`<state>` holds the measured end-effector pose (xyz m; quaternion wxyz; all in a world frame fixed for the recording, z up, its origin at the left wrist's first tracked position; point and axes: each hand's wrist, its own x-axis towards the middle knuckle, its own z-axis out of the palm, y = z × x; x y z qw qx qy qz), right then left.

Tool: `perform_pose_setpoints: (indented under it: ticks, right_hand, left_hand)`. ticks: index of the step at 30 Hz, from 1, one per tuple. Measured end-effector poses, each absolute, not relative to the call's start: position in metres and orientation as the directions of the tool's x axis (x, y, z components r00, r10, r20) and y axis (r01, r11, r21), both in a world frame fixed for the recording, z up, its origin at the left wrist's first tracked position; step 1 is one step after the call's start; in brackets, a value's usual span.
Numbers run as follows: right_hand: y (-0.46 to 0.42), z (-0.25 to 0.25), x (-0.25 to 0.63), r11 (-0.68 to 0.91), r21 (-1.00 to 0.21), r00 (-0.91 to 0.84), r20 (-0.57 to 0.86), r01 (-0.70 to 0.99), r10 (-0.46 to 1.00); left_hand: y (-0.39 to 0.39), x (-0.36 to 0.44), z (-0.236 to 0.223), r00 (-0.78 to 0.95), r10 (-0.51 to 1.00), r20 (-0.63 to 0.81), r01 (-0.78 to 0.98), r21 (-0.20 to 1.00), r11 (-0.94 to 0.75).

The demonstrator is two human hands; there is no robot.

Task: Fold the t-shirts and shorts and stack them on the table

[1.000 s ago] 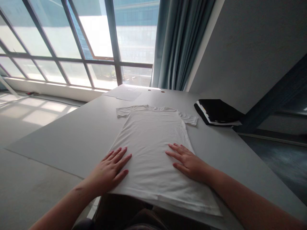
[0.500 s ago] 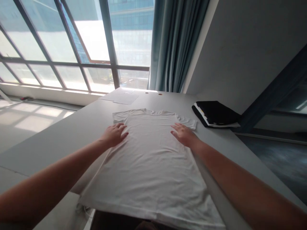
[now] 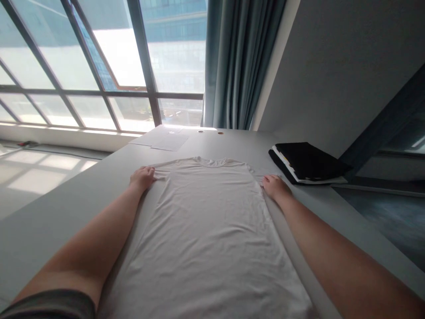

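Note:
A white T-shirt [image 3: 212, 221] lies spread on the white table [image 3: 86, 208], its neckline toward the window and its body running down to the bottom of the view. My left hand [image 3: 142, 177] is closed on the end of the left sleeve, with the fingers curled over the cloth. On the other side, my right hand [image 3: 276, 186] grips the right sleeve, which it mostly covers. Fine wrinkles cross the body of the shirt. The lower hem is out of view.
A stack of folded black and white cloth [image 3: 308, 164] sits right of the shirt, near the table's edge. Paper sheets [image 3: 169, 141] lie at the far left of the tabletop. Behind stand a blue-grey curtain [image 3: 239, 66] and large windows [image 3: 116, 57].
My hands lay flat on the lower body of the shirt, slid up toward the chest, then moved outward and closed on the two sleeves. The view has shifted slightly.

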<state>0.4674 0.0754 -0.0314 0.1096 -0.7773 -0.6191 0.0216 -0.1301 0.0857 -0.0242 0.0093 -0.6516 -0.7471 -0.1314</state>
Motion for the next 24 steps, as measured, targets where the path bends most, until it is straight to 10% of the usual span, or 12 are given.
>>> perform_pose_setpoints:
  ticks: [9, 24]
  right_hand:
    - [0.086, -0.015, 0.48, -0.401, -0.136, 0.422, 0.22, 0.906, 0.879]
    - [0.088, -0.009, 0.492, -0.392, -0.163, 0.42, 0.215, 0.905, 0.882]
  left_hand:
    - [0.118, -0.148, -0.01, -0.424, 0.897, 0.124, 0.883, 0.276, 0.38]
    - [0.125, -0.137, -0.015, -0.342, 0.93, 0.134, 0.926, 0.217, 0.309]
